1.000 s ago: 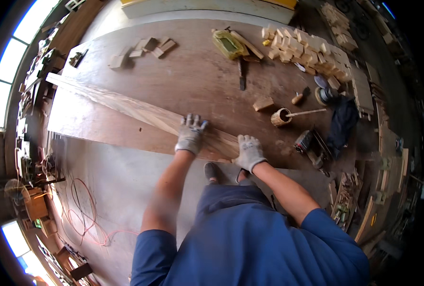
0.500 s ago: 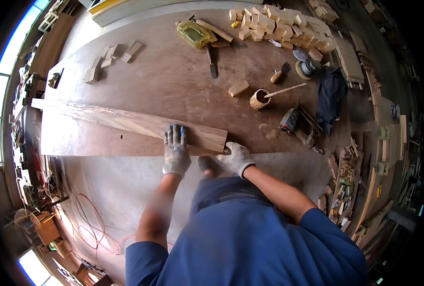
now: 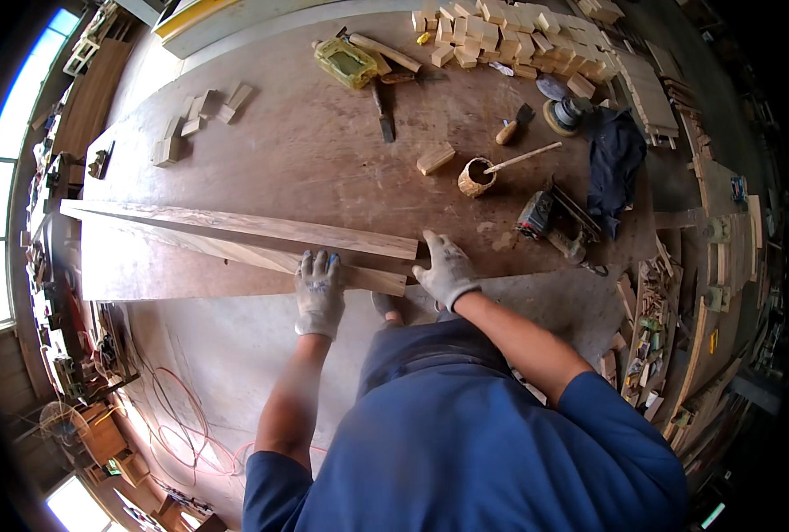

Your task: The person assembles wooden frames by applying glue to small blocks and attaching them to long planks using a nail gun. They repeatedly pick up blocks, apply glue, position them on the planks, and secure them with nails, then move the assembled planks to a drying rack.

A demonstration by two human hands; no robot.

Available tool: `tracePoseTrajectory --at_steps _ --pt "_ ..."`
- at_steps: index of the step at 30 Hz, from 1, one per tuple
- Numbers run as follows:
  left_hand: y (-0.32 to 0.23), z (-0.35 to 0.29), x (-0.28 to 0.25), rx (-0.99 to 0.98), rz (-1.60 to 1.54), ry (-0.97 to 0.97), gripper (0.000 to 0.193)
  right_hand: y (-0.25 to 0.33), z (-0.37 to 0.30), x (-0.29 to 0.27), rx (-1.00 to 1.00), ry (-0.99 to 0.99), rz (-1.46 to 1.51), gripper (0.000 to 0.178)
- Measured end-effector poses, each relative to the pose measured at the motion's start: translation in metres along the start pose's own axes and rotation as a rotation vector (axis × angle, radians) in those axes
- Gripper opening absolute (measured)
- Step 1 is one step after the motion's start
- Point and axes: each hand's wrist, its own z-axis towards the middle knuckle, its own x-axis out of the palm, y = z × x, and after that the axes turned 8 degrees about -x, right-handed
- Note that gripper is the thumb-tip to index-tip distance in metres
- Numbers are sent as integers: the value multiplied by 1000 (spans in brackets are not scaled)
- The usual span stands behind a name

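Observation:
Two long wooden strips lie at the bench's near side, meeting at the left and spread apart toward their right ends. My gloved left hand point(image 3: 320, 297) is on the near strip point(image 3: 270, 257), its fingers over the far edge; the thumb is hidden. That strip's right end juts past the bench edge. The far strip point(image 3: 324, 234) lies on the bench just beyond. My gloved right hand point(image 3: 449, 273) is open beside the strips' right ends, thumb and fingers apart, with nothing held.
On the bench point(image 3: 261, 160) stand a glue pot point(image 3: 476, 181) with a stick in it, a power tool point(image 3: 550, 222), a sander point(image 3: 563, 115) and a dark cloth point(image 3: 614, 168). Chisels lie by a yellowish container point(image 3: 346, 62). Wooden blocks point(image 3: 492, 40) are heaped at the far right.
The strips lay side by side like one board; now a gap separates their right ends. The near one has shifted toward me with my left hand. My right hand has moved slightly away from me.

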Motion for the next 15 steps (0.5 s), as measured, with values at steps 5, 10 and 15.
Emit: tracePoseTrajectory --at_steps 5,10,15 --pt "2 11 -9 36 -10 26 53 -6 32 -9 -148 221 -67 47" --pt "-5 7 -12 45 -5 79 56 -11 38 -3 -123 235 -67 44" --pt "-19 9 -12 39 7 63 54 -17 41 -3 -129 195 -28 39"
